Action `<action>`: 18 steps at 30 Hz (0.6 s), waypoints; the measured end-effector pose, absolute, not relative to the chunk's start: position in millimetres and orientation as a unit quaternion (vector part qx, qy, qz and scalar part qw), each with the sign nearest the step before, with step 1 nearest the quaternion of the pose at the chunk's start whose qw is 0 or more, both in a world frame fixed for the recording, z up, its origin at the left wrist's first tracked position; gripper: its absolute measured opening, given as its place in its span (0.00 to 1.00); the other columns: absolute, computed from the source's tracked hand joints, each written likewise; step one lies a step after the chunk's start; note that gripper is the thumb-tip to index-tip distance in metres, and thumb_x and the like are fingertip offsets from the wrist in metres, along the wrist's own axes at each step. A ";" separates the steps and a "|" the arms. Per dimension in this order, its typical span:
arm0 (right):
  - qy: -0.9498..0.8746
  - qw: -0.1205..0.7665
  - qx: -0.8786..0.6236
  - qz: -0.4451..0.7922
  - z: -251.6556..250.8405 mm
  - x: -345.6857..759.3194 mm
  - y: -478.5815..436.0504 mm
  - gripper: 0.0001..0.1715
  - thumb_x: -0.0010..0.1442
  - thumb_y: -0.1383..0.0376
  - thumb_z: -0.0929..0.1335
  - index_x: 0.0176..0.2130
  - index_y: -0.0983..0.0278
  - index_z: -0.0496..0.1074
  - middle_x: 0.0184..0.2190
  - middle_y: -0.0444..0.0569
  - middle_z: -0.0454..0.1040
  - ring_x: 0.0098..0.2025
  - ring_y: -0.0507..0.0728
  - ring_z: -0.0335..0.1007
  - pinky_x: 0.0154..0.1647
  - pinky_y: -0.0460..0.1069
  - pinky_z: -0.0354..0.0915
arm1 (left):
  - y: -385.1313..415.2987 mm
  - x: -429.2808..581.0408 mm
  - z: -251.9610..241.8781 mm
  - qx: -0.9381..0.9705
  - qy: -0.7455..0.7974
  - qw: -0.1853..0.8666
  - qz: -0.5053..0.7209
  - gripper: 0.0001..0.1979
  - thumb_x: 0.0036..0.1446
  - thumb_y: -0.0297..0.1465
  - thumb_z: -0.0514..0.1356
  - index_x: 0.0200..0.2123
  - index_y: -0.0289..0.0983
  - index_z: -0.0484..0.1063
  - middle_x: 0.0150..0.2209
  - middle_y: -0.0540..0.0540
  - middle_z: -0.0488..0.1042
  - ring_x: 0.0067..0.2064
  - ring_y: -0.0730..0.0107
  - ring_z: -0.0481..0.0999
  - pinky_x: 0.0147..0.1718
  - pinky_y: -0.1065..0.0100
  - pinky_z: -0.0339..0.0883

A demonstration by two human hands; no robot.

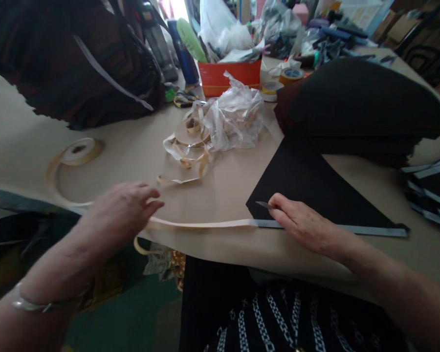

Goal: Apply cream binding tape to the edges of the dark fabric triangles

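Note:
My right hand (302, 222) is closed round a small pointed blade (264, 204), whose metal tip juts out to the left. It rests over a black fabric piece (297, 181) with a pale strip (374, 230) along its near edge. From that edge a cream tape (205, 224) runs left along the table's front. My left hand (122, 210), somewhat blurred, hovers at the tape's left stretch with thumb and fingers apart. Beyond it the tape curves back to a roll (81, 150) on the table.
A crumpled plastic bag (236, 115) and another tape roll (192, 131) with loose loops lie mid-table. Dark fabric stacks stand at left (95, 63) and right (359, 98). Behind are a red box (231, 76), a blue bottle (184, 54) and scissors (185, 99). Strip-edged pieces (434, 190) lie far right.

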State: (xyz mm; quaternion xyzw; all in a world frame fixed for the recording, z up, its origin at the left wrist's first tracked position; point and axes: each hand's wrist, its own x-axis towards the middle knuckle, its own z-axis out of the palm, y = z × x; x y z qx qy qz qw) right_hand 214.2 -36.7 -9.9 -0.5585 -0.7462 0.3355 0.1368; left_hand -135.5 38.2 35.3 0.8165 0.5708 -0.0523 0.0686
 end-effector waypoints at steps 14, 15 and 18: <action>-0.644 0.224 -0.590 0.432 -32.7 203.3 -50.5 0.13 0.57 0.64 0.65 0.42 0.63 0.74 0.24 0.41 0.70 0.25 0.49 0.63 0.26 0.44 0.56 | -3.8 21.7 8.2 0.875 0.452 0.135 -0.110 0.07 0.58 0.30 0.54 0.38 0.35 0.70 0.32 0.40 0.76 0.34 0.55 0.77 0.32 0.60 0.69; -0.643 0.224 -0.596 0.427 -35.2 202.1 -51.0 0.15 0.56 0.65 0.66 0.44 0.63 0.73 0.23 0.41 0.69 0.24 0.49 0.62 0.25 0.44 0.55 | -2.4 21.7 9.5 0.874 0.452 0.136 -0.119 0.08 0.58 0.30 0.54 0.37 0.35 0.71 0.31 0.40 0.76 0.33 0.55 0.77 0.31 0.60 0.69; -0.645 0.220 -0.603 0.414 -36.7 198.8 -53.5 0.19 0.55 0.66 0.66 0.48 0.64 0.72 0.22 0.41 0.69 0.23 0.49 0.62 0.25 0.44 0.55 | 0.6 22.8 14.0 0.875 0.440 0.141 -0.144 0.08 0.57 0.30 0.54 0.36 0.34 0.72 0.31 0.38 0.77 0.33 0.54 0.78 0.29 0.61 0.69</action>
